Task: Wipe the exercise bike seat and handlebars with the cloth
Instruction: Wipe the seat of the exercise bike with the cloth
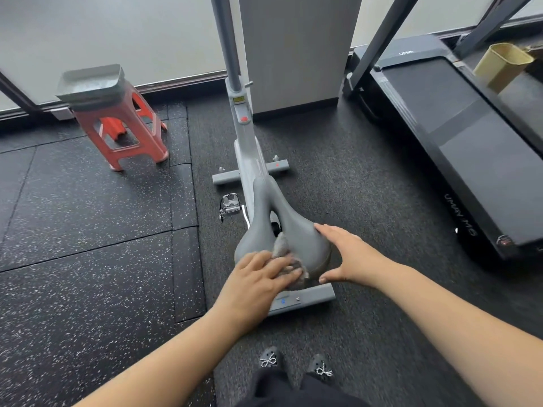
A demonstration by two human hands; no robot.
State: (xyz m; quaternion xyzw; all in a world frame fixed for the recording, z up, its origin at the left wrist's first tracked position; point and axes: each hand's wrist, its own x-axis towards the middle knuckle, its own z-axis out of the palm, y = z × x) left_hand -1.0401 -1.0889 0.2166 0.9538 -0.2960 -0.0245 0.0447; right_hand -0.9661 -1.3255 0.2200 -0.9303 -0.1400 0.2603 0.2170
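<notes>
The exercise bike seat, a gray split saddle, sits just below the middle of the view with its narrow nose pointing toward 12 o'clock and its broad rear toward 6 o'clock. A gray cloth lies bunched on the rear middle of the saddle, over the groove. The left hand rests on the cloth from 7 o'clock, its fingers straight and laid flat, pressing the fabric onto the saddle; part of the cloth pokes out beyond the fingertips. The right hand comes in from 4 o'clock with its grip spread wide: the fingers lie along the saddle's right rear edge and the thumb reaches toward the back rim, holding nothing.

The bike's gray frame runs from the seat toward 12 o'clock, where the post rises out of view; the handlebars are not visible. A pedal shows at 9 o'clock of the saddle. At 10 o'clock stands a red plastic stool with a gray tray on top. A black treadmill lies at 2 o'clock on the speckled rubber floor. The person's dark shoes show at 6 o'clock.
</notes>
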